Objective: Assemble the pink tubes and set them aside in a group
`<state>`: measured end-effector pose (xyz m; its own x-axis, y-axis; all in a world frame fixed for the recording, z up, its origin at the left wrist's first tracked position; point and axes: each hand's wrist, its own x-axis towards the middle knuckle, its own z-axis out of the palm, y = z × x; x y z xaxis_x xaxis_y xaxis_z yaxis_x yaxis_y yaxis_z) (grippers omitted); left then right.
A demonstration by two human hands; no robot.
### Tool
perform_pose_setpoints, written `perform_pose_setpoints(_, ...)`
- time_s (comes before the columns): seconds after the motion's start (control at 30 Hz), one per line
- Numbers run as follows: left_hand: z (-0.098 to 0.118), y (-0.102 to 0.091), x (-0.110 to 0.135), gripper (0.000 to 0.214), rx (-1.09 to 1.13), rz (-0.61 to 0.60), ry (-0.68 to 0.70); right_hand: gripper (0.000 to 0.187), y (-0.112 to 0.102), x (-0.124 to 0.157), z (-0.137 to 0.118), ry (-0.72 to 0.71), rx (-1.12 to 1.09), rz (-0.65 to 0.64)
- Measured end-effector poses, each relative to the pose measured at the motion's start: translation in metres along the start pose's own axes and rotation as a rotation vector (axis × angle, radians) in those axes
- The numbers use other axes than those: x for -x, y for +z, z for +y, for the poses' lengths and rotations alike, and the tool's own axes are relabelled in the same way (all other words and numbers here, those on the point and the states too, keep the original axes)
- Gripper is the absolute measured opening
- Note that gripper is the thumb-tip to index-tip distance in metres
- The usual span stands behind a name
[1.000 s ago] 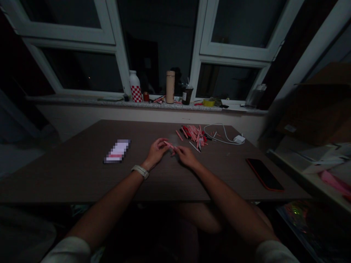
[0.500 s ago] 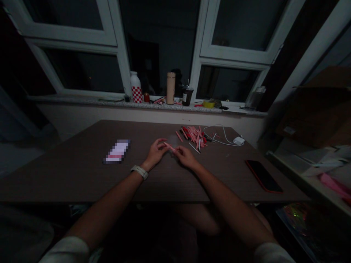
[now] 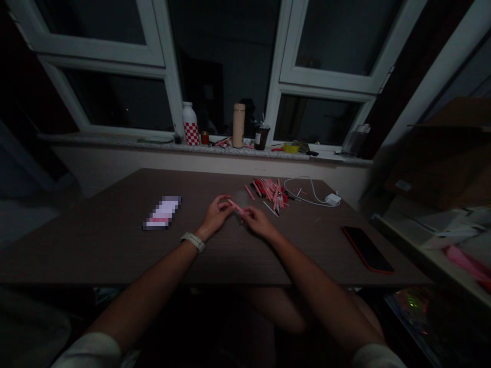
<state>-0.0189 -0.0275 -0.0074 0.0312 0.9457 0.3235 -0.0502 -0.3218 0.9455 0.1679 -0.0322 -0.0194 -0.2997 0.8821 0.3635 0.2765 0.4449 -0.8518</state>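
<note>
A slim pink pen point(image 3: 237, 206) is held between my two hands above the table. My left hand point(image 3: 218, 212), with a pale watch on its wrist, pinches the pen's left end. Fingers of my right hand point(image 3: 258, 220) close around its right end. Just beyond my right hand lies a loose heap of pink pens and pen parts point(image 3: 274, 191), with red, black and white pieces among them. One pink piece point(image 3: 249, 192) and a thin white stick point(image 3: 270, 208) rest at the heap's near side. Fine details of the held pen are too dark to make out.
A lit phone point(image 3: 162, 212) lies left on the brown table point(image 3: 115, 245); a dark phone with a red edge point(image 3: 367, 249) lies right. A white charger point(image 3: 332, 199) and cable sit behind. Bottles, including a beige flask point(image 3: 238, 125), line the windowsill point(image 3: 153, 143).
The whole view has shifted very slightly. Both hands stay in nearly the same place on the pink pen, of which a little more shows between the fingers.
</note>
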Motion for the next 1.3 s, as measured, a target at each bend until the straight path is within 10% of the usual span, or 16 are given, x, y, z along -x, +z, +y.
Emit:
perform_pose_setpoints(0.53, 0.007, 0.000, -0.001, 0.041, -0.079, -0.035, 0.028, 0.057, -0.006, 0.000, -0.007, -0.025, 0.016, -0.078)
perform_pose_setpoints(0.7, 0.003, -0.001, -0.001, 0.040, -0.080, 0.045, 0.011, 0.038, -0.005, -0.001, -0.002, 0.004, -0.006, 0.083)
perform_pose_setpoints(0.97, 0.003, -0.002, 0.000, 0.039, -0.055, -0.020, 0.005, 0.029, -0.005, 0.001, 0.000, 0.034, 0.026, -0.066)
perform_pose_setpoints(1.3, 0.006, -0.003, 0.000, 0.048, 0.018, 0.040, -0.026, 0.042, -0.008, -0.003, -0.011, 0.230, -0.520, -0.098)
